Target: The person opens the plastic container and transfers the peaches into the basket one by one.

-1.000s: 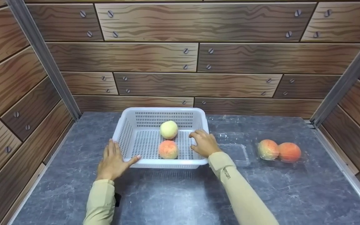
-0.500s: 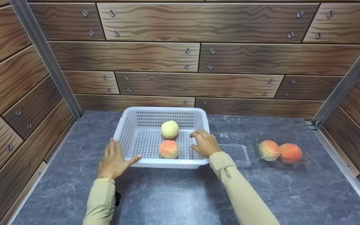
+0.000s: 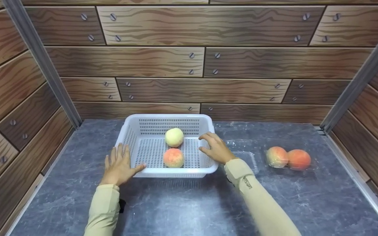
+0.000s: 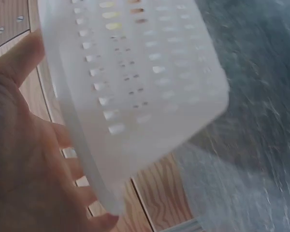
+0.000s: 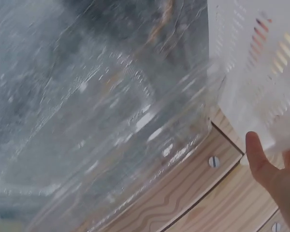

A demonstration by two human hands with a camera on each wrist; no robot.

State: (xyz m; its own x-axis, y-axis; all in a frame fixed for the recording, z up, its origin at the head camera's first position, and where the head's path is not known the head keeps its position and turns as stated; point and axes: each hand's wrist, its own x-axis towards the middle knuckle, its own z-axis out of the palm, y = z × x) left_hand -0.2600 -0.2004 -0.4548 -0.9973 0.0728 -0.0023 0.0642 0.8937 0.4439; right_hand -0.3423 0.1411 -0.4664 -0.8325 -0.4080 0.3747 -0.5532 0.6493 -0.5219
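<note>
Basket (image 3: 189, 171) sits on the table (image 3: 172, 209), left hand (image 3: 118, 168) spread at its left side, right hand (image 3: 218, 149) loosely curved over the right, neither apparently gripping — contact unclear — so best steadied evenly.

Person, long sleeves both arms, pale khaki-beige, matching. Left sleeve (image 3: 101, 209): creased along forearm, wide left cuff (image 3: 109, 192) at wrist, small black piece (image 3: 122, 206) poking out on inner side, blocky, too small to identify. Right sleeve (image 3: 267, 205): same colour, smoother, wide right cuff (image 3: 239, 170), dark letter-like marking (image 3: 247, 182) just behind it, unreadable at this size; tiny dark bit (image 3: 229, 180) at cuff's underside, can't tell what. Left hand (image 3: 118, 167) bare past cuff, right hand (image 3: 218, 149) likewise
</note>
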